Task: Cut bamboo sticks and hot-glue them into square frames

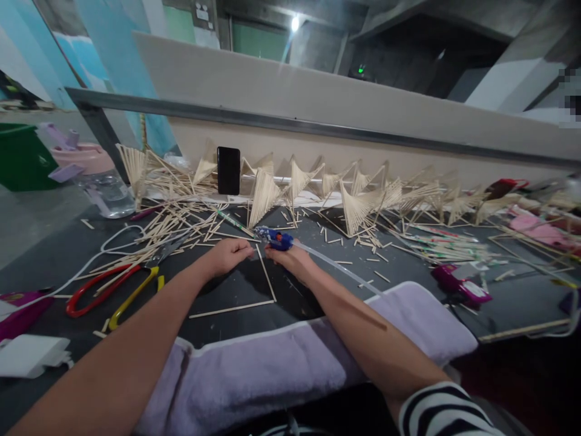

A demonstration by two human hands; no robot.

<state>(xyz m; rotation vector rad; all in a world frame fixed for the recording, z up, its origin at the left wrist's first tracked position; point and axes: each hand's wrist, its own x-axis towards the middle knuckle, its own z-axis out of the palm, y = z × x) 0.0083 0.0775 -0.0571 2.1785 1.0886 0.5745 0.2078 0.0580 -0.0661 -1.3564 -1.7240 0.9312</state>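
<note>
My right hand (294,259) is wrapped round a blue hot glue gun (278,240), whose nozzle points left. A long translucent glue stick (338,266) sticks out of its back, over my forearm. Close by on the left, my left hand (229,255) is closed in a pinch; what its fingertips hold, if anything, is too small to make out. Between and below the hands, two thin wooden sticks (267,274) lie on the dark table (227,284), meeting in a corner. The upper end of one reaches up near the glue gun and my left fingertips.
Twisted wooden-stick models (263,197) line the back, with a black phone (228,171) upright among them. Loose sticks (167,227) and red-and-yellow-handled scissors (109,290) lie left. A pink-lidded jug (102,181) stands behind them. A purple cloth (272,363) covers the front edge.
</note>
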